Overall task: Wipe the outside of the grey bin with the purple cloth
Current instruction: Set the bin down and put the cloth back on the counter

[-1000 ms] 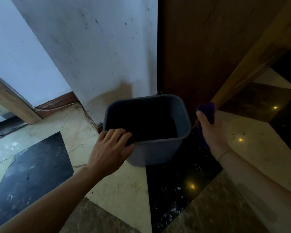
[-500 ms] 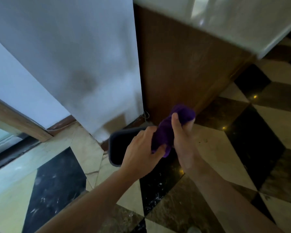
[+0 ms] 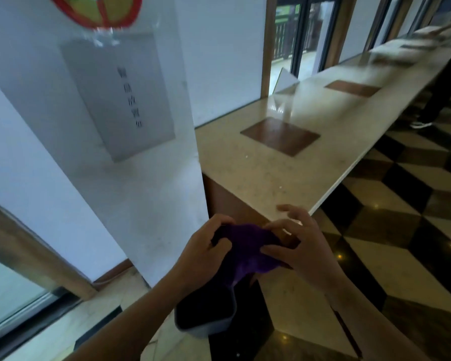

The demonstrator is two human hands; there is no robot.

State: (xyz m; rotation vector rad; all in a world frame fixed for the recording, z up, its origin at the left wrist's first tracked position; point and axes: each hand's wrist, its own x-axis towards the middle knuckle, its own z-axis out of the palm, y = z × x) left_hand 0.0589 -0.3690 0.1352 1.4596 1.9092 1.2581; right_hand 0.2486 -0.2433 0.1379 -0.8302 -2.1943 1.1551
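Observation:
The purple cloth (image 3: pixel 248 252) is bunched between both hands, held in the air in front of the counter's wooden end. My left hand (image 3: pixel 203 252) grips its left side. My right hand (image 3: pixel 301 246) pinches its right side with thumb and fingers, the other fingers spread. The grey bin (image 3: pixel 206 325) stands on the floor below the hands, open top facing up; its far part is hidden behind the cloth and my left forearm. Neither hand touches the bin.
A long pale stone counter (image 3: pixel 284 162) with brown inlays runs away to the right, with a wooden end panel. A white pillar (image 3: pixel 151 194) carrying a grey wall box (image 3: pixel 117 95) stands left of the bin. The floor is chequered marble. A person's shoe (image 3: pixel 422 124) shows far right.
The view has risen from the floor to the counter. My left hand left the bin's rim and joined my right hand on the cloth; both hands lifted away from the bin.

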